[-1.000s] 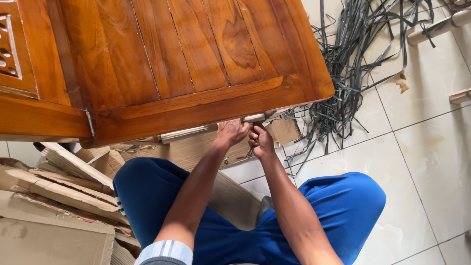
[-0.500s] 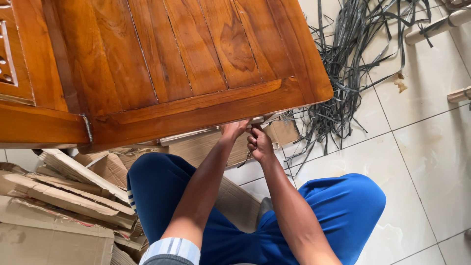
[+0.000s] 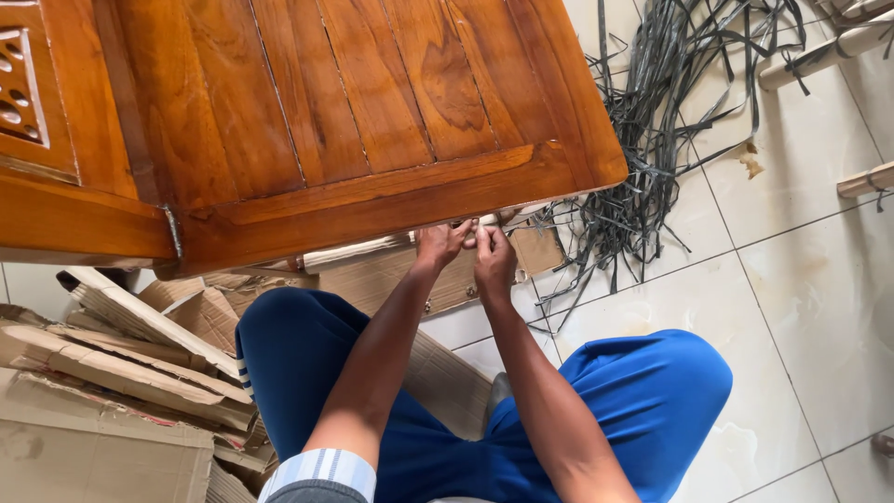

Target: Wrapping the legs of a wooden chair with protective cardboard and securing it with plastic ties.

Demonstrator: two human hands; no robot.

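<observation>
A large varnished brown wooden panel with a framed edge fills the top of the view. Both my hands reach under its lower right edge. My left hand and my right hand are side by side, touching each other. Their fingers close on a small pale piece that sticks out just below the panel's edge. The fingertips are partly hidden under the wood. My knees in blue trousers are spread on either side of my arms.
Torn cardboard sheets pile up at the left and under the panel. A tangle of grey plastic straps lies on the white tiled floor at the upper right, beside pale wooden legs.
My right hand has risen from a fist below the edge up to the pale piece, beside my left hand. The left hand stays at the panel's edge.
</observation>
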